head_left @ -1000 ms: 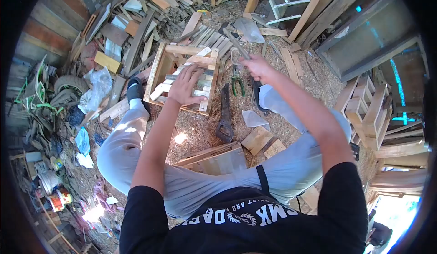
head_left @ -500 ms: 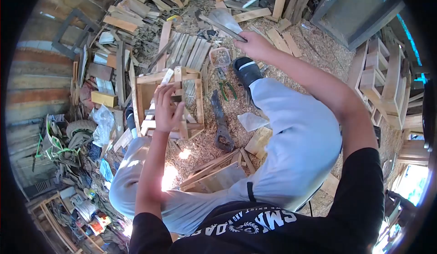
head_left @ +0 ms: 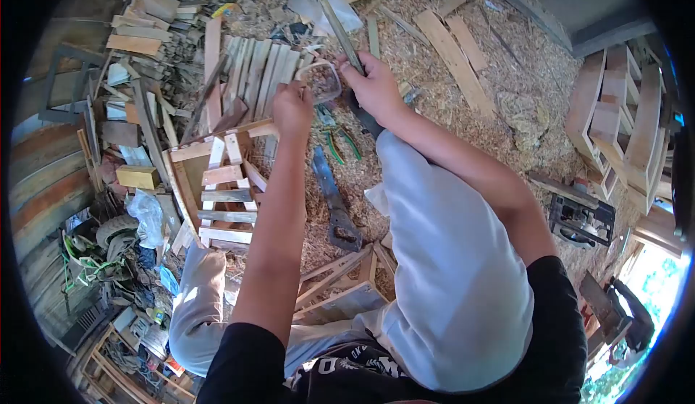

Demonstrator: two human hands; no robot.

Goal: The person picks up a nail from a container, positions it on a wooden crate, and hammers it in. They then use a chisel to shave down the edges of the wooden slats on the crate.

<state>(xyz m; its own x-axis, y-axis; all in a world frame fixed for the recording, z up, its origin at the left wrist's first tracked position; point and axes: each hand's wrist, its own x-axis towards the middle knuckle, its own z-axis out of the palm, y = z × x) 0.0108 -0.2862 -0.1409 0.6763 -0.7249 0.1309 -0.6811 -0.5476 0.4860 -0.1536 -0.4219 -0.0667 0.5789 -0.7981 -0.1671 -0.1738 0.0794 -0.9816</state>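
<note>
My right hand is wrapped round the handle of a long hammer-like tool, whose far end lies over a clear plastic sheet. My left hand has its fingers pinched together beside a clear plastic tub; what they hold, if anything, is too small to name. Below the tub lie green-handled pliers. A handsaw rests on the shavings between my legs. To the left of my left forearm stands a slatted wooden frame.
Wood offcuts are piled ahead and to the left. Wooden crates stand at the right, with a power tool on the floor below them. A yellow block and a plastic bag lie at the left.
My left hand has left the wooden frame, moved up beside the tub and closed its fingers. My right hand, still holding the tool, has come lower and closer to it. The view has shifted.
</note>
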